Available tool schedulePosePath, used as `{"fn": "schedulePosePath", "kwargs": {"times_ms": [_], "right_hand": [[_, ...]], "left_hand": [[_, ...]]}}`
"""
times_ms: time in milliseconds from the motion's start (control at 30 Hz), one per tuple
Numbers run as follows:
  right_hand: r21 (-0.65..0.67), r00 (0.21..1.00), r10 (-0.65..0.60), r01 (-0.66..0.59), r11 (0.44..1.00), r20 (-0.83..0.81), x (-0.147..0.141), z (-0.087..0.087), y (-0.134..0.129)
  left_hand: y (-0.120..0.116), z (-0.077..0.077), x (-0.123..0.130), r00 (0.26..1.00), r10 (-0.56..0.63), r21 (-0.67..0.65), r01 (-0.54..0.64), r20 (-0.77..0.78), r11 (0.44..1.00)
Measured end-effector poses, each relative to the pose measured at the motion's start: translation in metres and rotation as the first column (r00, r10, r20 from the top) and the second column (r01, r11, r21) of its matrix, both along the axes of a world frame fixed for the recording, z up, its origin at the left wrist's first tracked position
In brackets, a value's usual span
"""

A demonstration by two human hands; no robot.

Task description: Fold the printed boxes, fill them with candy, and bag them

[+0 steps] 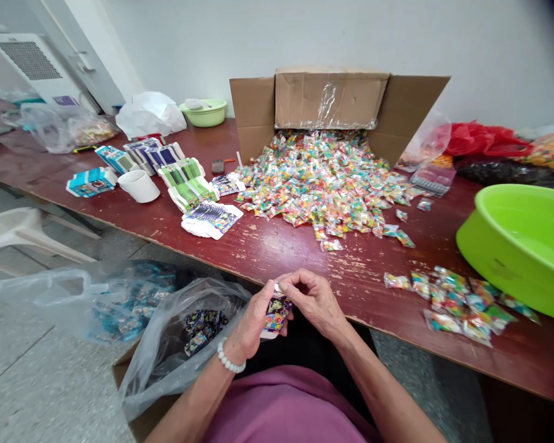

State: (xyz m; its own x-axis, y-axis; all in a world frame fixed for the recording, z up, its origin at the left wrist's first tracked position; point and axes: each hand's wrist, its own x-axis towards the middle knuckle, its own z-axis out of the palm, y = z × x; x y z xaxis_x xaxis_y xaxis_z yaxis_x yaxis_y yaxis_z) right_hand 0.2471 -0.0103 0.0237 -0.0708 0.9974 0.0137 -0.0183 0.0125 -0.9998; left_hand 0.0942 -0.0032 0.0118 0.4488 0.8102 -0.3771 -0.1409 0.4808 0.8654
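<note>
My left hand [253, 320] is wrapped round a small printed candy box [277, 312], dark purple with bright pictures, held upright just off the table's front edge. My right hand [314, 301] pinches the white flap at the top of the same box, thumb and forefinger pressed together. Past my hands, a wide heap of small clear candy packets [323, 184] spills from a cardboard box [330, 101] lying on its side. To the left of the heap lies a fanned stack of flat purple cartons [211, 219].
A clear bag of finished-looking dark boxes [205, 329] stands low at my left, beside a bag of blue packets [136, 301]. Loose candy packets [461, 301] lie by a green basin [503, 246] on the right. Green cartons [184, 181] and a white roll [139, 186] sit at left.
</note>
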Motion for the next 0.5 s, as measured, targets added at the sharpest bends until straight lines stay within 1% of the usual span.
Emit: {"fn": "schedulePosePath", "kwargs": {"times_ms": [67, 133, 167, 233, 267, 333, 400, 500], "right_hand": [[0.075, 0.998, 0.014, -0.018, 0.997, 0.061, 0.001, 0.003, -0.001], [0.138, 0.993, 0.029, -0.044, 0.989, 0.112, 0.003, 0.006, -0.003], [0.165, 0.992, 0.019, -0.04, 0.985, 0.127, 0.003, 0.006, -0.004], [0.19, 0.991, -0.02, -0.006, 0.982, 0.135, 0.003, 0.007, -0.005], [0.178, 0.991, -0.036, 0.012, 0.984, 0.131, 0.003, 0.007, -0.005], [0.109, 0.993, -0.039, 0.027, 0.994, 0.112, 0.001, 0.007, -0.005], [0.036, 0.997, -0.028, 0.025, 0.999, 0.078, -0.001, 0.008, -0.003], [-0.013, 1.0, -0.01, 0.01, 1.0, 0.017, -0.003, 0.011, -0.001]], "left_hand": [[-0.001, 0.002, 0.001, 1.0, 0.019, -0.044, -0.019, 0.004, 0.999], [-0.001, 0.005, 0.002, 1.0, 0.008, -0.084, -0.009, -0.002, 0.996], [-0.001, 0.006, 0.002, 1.0, -0.001, -0.079, 0.001, -0.009, 0.997], [0.0, 0.008, 0.001, 0.999, -0.016, -0.029, 0.015, -0.034, 0.999], [0.001, 0.008, 0.0, 0.998, -0.025, -0.001, 0.025, -0.05, 1.0], [0.003, 0.007, -0.002, 0.995, -0.053, 0.021, 0.055, -0.089, 0.998], [0.004, 0.006, -0.003, 0.99, -0.074, 0.007, 0.075, -0.116, 0.997], [0.005, 0.005, -0.005, 0.988, -0.079, 0.008, 0.081, -0.129, 0.997]]}}
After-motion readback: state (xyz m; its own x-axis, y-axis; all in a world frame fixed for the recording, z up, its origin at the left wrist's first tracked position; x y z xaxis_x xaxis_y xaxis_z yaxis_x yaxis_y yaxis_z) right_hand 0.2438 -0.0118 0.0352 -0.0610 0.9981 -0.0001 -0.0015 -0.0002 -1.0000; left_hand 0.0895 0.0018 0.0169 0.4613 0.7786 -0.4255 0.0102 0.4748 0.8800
